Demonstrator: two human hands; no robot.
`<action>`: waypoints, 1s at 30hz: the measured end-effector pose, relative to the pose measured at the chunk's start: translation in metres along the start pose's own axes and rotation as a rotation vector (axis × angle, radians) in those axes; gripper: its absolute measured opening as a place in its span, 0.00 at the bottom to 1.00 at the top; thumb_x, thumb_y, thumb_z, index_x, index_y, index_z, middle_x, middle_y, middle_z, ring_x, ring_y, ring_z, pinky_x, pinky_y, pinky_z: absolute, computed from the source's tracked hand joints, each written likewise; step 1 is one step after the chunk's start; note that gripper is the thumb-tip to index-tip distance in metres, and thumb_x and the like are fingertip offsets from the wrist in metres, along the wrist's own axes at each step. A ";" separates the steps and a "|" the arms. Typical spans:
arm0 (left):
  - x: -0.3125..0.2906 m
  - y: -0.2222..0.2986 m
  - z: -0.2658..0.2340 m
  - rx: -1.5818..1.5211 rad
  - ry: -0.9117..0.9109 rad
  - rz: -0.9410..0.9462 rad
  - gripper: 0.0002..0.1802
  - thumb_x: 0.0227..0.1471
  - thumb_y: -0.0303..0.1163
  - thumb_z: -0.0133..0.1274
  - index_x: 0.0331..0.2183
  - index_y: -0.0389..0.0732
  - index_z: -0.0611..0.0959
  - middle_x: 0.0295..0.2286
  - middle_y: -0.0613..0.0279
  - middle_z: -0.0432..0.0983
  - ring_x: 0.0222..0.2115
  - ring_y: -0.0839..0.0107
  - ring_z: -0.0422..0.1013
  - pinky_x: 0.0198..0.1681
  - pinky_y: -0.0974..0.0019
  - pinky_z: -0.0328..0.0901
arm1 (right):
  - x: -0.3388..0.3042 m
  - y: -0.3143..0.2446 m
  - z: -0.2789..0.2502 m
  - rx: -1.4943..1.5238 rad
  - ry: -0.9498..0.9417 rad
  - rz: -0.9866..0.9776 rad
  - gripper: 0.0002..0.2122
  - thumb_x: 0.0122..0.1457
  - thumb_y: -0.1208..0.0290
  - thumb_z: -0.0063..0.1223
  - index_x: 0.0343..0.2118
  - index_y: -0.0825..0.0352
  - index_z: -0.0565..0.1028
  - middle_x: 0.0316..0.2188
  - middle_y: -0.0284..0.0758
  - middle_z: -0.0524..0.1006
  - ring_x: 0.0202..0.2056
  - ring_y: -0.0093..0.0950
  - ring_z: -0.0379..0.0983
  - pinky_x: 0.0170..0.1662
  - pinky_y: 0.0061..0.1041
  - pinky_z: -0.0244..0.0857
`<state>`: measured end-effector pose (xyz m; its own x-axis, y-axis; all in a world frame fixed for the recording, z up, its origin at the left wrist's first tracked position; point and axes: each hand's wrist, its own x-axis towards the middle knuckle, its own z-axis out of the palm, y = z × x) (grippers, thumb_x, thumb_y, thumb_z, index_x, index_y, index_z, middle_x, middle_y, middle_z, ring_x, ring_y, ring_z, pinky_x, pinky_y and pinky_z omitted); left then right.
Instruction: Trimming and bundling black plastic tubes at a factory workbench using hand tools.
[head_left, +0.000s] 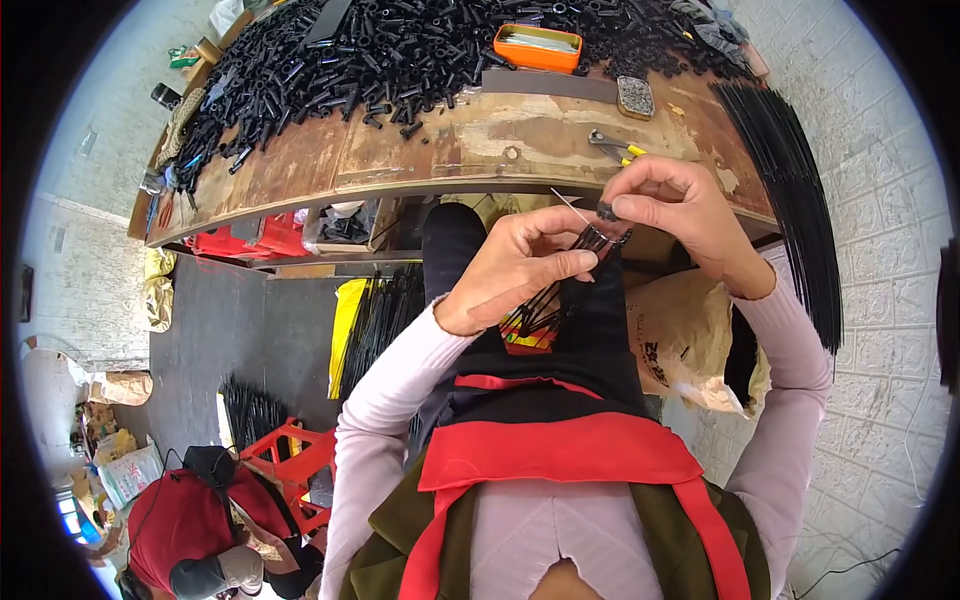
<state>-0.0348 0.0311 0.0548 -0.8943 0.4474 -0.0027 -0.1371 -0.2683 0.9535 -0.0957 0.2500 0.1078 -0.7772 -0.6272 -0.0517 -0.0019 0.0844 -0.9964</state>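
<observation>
Above my lap, my left hand (530, 262) is closed around a bundle of thin black rods (543, 308), which splays downward between my knees. A thin silver wire (570, 204) juts up at a slant from the rods' upper end, beside my left fingers. My right hand (690, 215) pinches a small dark piece (606, 211) between thumb and fingertips, just over the top of the bundle. Whether that piece touches the wire, I cannot tell. Both hands are close together in front of the wooden workbench (440, 160).
Black tubular parts (330, 75) heap across the bench's back, beside an orange box (538, 62). Yellow-handled pliers (612, 146) lie near the front edge. Long black rods (800, 190) hang off the right side. A paper sack (690, 335) stands at right; another person (190, 530) is lower left.
</observation>
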 end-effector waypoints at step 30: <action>-0.012 -0.009 0.024 -0.048 0.168 0.082 0.10 0.53 0.20 0.56 0.40 0.35 0.79 0.33 0.65 0.78 0.31 0.79 0.73 0.38 0.74 0.69 | -0.027 -0.005 0.015 -0.467 0.039 -0.359 0.08 0.48 0.85 0.62 0.33 0.71 0.78 0.35 0.36 0.77 0.37 0.25 0.73 0.42 0.22 0.65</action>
<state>-0.0126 0.0487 0.0535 -0.9613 0.2747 0.0203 -0.0774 -0.3402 0.9372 -0.0649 0.2549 0.1131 -0.6990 -0.6514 0.2951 -0.5393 0.2091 -0.8157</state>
